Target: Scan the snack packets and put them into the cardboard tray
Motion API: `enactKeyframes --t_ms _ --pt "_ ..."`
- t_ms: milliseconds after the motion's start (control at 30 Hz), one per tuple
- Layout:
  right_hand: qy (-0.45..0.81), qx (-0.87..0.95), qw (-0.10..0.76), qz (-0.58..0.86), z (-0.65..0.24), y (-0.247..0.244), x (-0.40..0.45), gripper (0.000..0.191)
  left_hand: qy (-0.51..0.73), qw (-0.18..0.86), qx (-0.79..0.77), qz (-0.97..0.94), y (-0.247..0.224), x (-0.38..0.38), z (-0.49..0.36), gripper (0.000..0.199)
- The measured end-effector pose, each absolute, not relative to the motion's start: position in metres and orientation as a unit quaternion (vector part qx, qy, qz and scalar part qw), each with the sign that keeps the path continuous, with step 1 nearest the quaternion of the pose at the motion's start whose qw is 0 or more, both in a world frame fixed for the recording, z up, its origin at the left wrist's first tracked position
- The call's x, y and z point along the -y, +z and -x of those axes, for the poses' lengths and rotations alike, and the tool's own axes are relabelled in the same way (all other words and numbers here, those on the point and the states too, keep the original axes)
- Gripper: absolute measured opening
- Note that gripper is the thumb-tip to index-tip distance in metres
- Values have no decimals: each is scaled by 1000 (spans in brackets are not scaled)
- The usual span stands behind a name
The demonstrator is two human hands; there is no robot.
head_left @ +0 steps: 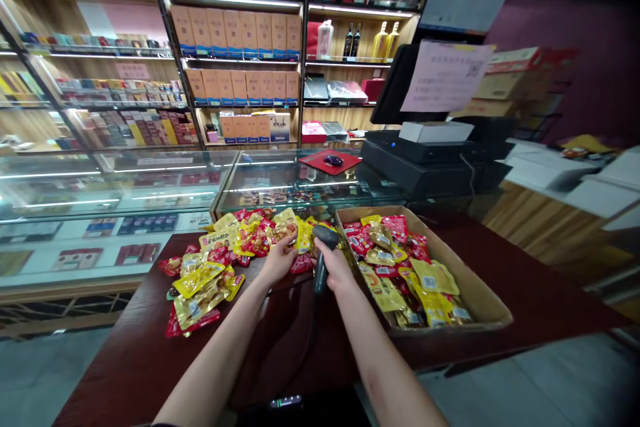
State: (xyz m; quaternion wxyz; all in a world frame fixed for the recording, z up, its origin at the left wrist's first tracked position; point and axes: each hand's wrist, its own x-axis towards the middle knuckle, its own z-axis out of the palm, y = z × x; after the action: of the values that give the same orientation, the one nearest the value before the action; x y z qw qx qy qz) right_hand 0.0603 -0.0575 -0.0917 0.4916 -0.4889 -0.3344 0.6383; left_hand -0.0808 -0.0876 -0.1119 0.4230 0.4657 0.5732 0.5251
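Note:
My right hand (334, 265) is wrapped around a dark barcode scanner (320, 277), its head pointing away from me and its cable running down toward me. Just left of it, my left hand (281, 259) has its fingers closed on a gold snack packet (286, 221) at the edge of the pile; the grip is partly hidden. Red, yellow and gold snack packets (200, 277) lie heaped on the dark red table from the left to the middle. To the right stands an open cardboard box (480, 293) holding many similar packets.
Behind the dark red table (500, 247) runs a glass display counter (125, 180). On it are a mouse (333, 160) on a red pad and a monitor (395, 87) with a paper sheet attached. Shelves of boxes and bottles line the back wall.

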Motion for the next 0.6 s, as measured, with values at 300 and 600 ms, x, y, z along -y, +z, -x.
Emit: enactKeyframes --t_ms 300,600 --pt "730 296 438 433 -51 -99 75 23 508 235 -693 -454 -116 88 75 33" --pt "738 200 536 357 -51 -97 84 43 513 1 -583 -631 -115 128 81 29"
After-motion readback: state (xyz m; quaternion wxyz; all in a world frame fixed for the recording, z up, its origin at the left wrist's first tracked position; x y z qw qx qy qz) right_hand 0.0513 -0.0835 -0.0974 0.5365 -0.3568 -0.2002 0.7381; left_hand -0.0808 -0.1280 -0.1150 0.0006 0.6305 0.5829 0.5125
